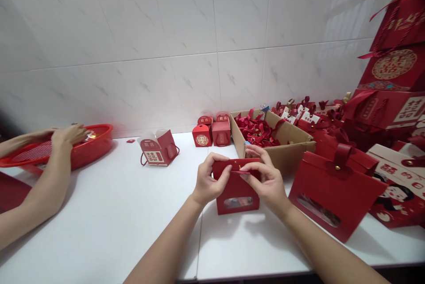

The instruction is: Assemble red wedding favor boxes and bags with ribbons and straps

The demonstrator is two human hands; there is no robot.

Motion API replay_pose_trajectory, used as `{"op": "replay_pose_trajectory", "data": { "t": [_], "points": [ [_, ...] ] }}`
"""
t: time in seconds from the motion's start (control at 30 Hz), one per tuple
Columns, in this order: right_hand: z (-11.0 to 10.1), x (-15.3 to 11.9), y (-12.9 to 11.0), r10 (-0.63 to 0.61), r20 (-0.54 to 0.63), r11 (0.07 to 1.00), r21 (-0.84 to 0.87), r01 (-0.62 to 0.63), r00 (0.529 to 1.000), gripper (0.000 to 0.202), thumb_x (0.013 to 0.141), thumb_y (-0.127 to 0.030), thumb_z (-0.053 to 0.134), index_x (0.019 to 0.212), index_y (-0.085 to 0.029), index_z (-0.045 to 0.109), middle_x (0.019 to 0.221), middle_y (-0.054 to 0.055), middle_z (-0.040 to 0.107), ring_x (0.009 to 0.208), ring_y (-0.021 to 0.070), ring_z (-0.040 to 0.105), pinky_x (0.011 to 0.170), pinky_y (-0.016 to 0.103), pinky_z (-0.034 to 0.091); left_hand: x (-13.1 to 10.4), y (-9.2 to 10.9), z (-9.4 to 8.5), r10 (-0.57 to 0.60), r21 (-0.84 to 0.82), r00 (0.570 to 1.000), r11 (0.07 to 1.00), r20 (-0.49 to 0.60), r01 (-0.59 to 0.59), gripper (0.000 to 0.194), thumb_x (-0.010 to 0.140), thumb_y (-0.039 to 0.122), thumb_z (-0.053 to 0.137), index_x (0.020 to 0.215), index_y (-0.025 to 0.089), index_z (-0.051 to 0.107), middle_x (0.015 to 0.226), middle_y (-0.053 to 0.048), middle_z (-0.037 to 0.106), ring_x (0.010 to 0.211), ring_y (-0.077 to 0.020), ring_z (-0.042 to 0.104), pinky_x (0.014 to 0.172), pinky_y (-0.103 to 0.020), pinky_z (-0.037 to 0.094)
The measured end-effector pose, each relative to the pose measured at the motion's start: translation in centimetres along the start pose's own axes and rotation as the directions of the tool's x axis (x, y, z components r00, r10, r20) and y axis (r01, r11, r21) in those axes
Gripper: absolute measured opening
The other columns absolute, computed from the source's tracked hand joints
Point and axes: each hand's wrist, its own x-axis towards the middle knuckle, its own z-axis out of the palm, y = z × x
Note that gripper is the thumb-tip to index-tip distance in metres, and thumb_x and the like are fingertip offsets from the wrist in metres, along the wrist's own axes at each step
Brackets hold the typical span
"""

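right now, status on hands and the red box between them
Left hand on red box, near top; right hand pinching there. Box upright. Cardboard carton close behind.

Gift-box handwork table; small workshop or room at home, cannot tell which.
White table (133, 213) against marble-veined wall tiles (149, 23), glossy, window light reflected upper right. Bench work: near centre, a red windowed box (235, 189) between left hand (210, 180) and right hand (270, 182); at left, a co-worker's arm (55, 182) by a red plastic basin (96, 153). Stock in bulk: open cardboard box (292, 160) of dark red ribbons (255, 131) centre right; strap-handled boxes (328, 189) crowded right, large red boxes (395, 69) stacked high at far right. Double-happiness characters on a small corded box (169, 144), left of centre.
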Motion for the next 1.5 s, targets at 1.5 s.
{"op": "replay_pose_trajectory", "data": {
  "t": [1.5],
  "points": [
    [0.1,-0.3,0.0,-0.199,-0.078,0.958,-0.225,0.178,0.977,0.008,0.081,-0.017,0.064,0.083,-0.024,0.067,0.114,0.006,0.055,0.111,0.0244,0.047,0.097,0.045,0.036,-0.7,1.0,0.7,0.248,-0.019,0.969,0.969,0.003,-0.248,0.045,0.08,0.007,0.054,0.121,0.022,0.044,0.095,-0.007,0.069,0.084,-0.0173,0.067,0.079,-0.031,0.054]
  ]
}}
